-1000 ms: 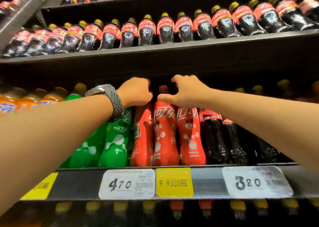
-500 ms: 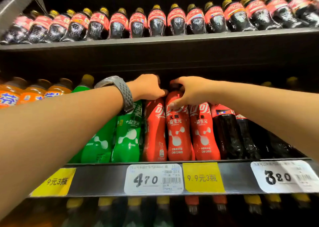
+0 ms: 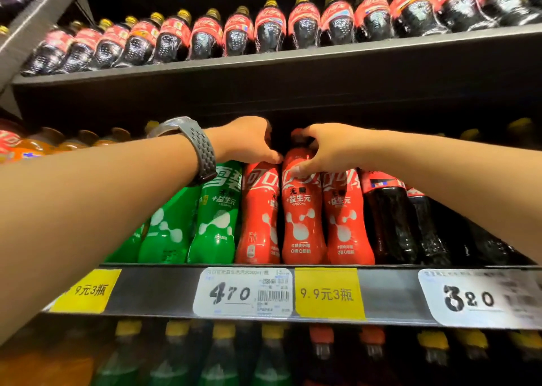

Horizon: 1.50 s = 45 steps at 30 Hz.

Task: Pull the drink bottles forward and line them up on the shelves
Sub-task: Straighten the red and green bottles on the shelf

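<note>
We see both arms reaching up to the middle shelf (image 3: 390,293). The right hand (image 3: 331,148) grasps the middle red bottle (image 3: 302,209) at its neck, fingers wrapped over the red cap and thumb pressed on the top of the label. The left hand (image 3: 249,142) is curled over the top of the left red bottle (image 3: 258,212); we can't see that cap under the palm, and its thumb tip sits just beside the middle bottle's shoulder. There is a grey perforated watch strap (image 3: 199,156) on the left wrist.

We count three red Coca-Cola bottles upright at the shelf's front edge, touching side by side, the right red bottle (image 3: 346,218) partly under the right hand. The green Sprite bottles (image 3: 217,212) stand just to their left, also at the front. The dark cola bottles (image 3: 390,218) are on the right, partly hidden by the right forearm. Orange soda bottles (image 3: 29,148) sit far left, blurred.

On the shelf rail we note a white 4.70 tag (image 3: 243,293), a yellow 9.9 tag (image 3: 328,293), a white 3.20 tag (image 3: 481,297) and another yellow tag (image 3: 88,290) at left. On the upper shelf (image 3: 293,71) is a row of yellow-capped cola bottles (image 3: 269,30). On the shelf below we see only bottle tops, yellow and red caps, dim.
</note>
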### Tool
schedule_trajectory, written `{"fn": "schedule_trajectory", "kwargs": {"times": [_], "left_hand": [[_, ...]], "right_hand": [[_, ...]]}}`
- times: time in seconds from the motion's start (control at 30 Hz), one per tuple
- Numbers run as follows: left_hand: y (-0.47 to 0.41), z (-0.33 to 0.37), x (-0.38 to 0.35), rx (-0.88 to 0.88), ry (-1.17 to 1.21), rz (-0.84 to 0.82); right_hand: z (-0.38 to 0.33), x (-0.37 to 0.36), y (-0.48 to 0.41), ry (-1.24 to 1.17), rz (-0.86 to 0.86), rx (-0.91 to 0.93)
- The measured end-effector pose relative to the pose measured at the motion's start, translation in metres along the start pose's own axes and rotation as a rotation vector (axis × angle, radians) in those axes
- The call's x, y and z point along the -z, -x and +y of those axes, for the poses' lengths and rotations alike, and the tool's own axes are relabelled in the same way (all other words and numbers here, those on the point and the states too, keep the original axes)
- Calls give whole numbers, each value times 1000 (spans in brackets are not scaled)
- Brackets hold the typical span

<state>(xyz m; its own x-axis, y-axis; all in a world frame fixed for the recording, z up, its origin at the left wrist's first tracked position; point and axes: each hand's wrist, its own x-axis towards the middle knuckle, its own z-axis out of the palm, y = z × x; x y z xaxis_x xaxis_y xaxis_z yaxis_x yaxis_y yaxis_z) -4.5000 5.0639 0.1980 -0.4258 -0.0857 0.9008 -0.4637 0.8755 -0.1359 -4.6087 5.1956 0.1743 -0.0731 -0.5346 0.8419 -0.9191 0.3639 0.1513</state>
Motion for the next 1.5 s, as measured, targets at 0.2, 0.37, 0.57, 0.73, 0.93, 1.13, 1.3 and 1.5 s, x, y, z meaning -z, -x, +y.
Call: {"fn": "schedule_trajectory", "kwargs": {"times": [0.2, 0.37, 0.57, 0.73, 0.93, 1.13, 1.3, 1.5], "left_hand": [[-2, -5, 2, 13, 218, -114], [2, -15, 4, -39, 200, -107], [7, -50, 21, -85, 55, 188], [14, -109, 42, -36, -66, 182], [17, -147, 52, -142, -169, 5], [15, -163, 46, -234, -133, -42], [13, -161, 37, -256, -100, 9], [21, -167, 38, -253, -179, 102]], "right_hand": [[5, -1, 2, -4, 13, -27], [-1, -1, -1, 69, -20, -89], [-30, -6, -12, 38, 381, 114], [-78, -25, -40, 20, 231, 143], [-104, -38, -57, 93, 65, 92], [-110, -33, -61, 120, 47, 59], [-116, -34, -65, 175, 69, 53], [-125, -38, -66, 360, 131, 19]]}}
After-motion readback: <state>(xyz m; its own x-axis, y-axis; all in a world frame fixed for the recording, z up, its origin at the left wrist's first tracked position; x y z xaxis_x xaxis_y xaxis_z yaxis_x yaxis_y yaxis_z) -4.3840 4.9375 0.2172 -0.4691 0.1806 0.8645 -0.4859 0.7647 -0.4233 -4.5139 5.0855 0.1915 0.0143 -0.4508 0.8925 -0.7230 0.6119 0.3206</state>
